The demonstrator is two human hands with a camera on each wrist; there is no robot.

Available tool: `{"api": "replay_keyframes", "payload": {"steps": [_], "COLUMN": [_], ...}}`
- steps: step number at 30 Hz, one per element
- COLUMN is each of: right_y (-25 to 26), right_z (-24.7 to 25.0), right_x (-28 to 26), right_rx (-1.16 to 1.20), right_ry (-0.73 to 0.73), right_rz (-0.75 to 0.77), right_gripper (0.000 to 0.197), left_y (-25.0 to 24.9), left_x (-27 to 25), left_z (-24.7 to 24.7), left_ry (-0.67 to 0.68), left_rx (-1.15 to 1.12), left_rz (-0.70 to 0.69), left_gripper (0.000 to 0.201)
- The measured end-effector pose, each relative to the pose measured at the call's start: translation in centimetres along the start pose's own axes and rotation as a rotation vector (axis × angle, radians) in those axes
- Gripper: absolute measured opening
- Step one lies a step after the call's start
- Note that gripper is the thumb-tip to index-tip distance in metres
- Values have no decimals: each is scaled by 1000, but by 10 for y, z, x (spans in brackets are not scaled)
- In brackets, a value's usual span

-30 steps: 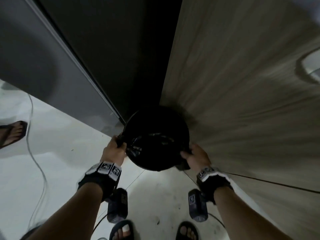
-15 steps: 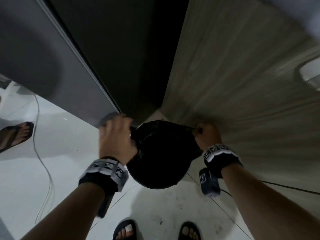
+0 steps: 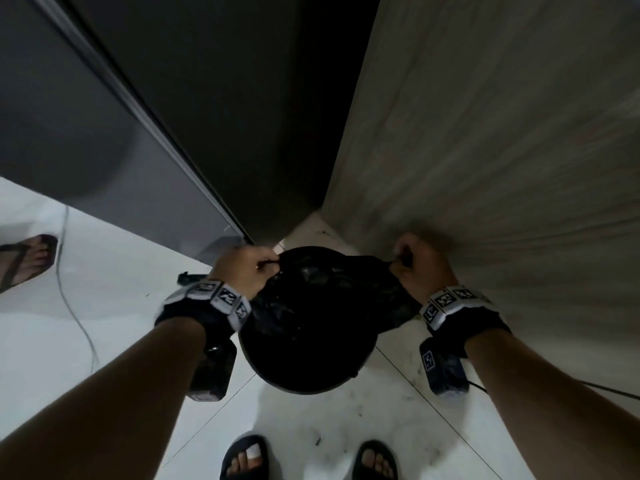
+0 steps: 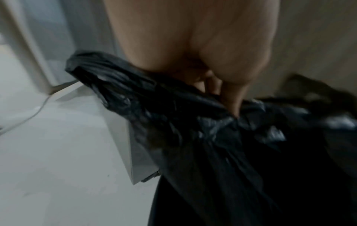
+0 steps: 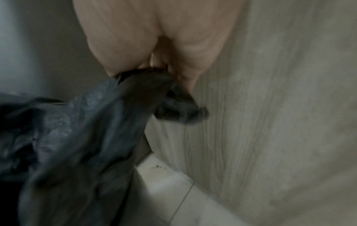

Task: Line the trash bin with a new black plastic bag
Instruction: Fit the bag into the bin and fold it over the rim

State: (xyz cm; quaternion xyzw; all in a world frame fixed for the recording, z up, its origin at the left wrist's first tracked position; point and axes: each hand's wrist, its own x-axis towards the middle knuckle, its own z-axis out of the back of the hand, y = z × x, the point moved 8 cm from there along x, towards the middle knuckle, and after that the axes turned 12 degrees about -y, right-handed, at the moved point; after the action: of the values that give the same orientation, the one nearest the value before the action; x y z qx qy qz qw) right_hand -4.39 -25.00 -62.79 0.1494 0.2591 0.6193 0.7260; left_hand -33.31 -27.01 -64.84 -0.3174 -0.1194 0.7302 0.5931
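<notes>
The black bag (image 3: 329, 299) hung stretched between my two grips, its body down in the round bin (image 3: 308, 368) below them. My left hand (image 3: 242, 271) and right hand (image 3: 419, 268) each clenched a bunched edge, the wood-grain panel (image 3: 502, 150) just beyond the right grip.

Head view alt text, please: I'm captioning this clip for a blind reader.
Both hands, left hand and right hand, grip opposite edges of a black plastic bag, stretching it over a round black trash bin on a white tiled floor, between a grey appliance and a wood-grain panel.
</notes>
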Motion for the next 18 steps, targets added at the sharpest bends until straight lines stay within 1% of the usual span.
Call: {"api": "replay_keyframes", "payload": {"steps": [2,3,5,6,8,10,11,13,15,17,18], "right_y": [2,4,4,3,1,1,3,2,-1,0,-1], "right_z": [-12,-18,-25,-27,-34,-39,-41,-47,-46,-49,-54], "right_x": [0,1,6,9,15,19,23,32,44,52,56], "right_rx": [-35,-57,-71,-52,-43,-98,-126,-132,-115,-145,-183], "right_ry": [64,84,88,84,97,120,107,51,7,30,56], "right_rz": [38,53,44,19,-25,-48,-55,-118,-191,-184,-161], "right_gripper": [12,15,18,19,23,25,25,28,38,48,49], "left_y": [18,21,22,25,32,40,40,40,30,25,26], "left_x": [4,6,8,10,11,13,14,18,23,26,28], "left_z": [0,1,4,7,15,15,15,14,18,21,20], "left_ry": [41,62,60,30,-21,-14,-20,-114,-227,-317,-352], "left_rx": [-138,-186,-145,-117,-44,14,19,-46,-125,-136,-114], "left_rz": [120,146,120,102,121,162,173,176,152,154,160], "left_gripper": [9,4,13,14,18,16,14,12,11,13,14]}}
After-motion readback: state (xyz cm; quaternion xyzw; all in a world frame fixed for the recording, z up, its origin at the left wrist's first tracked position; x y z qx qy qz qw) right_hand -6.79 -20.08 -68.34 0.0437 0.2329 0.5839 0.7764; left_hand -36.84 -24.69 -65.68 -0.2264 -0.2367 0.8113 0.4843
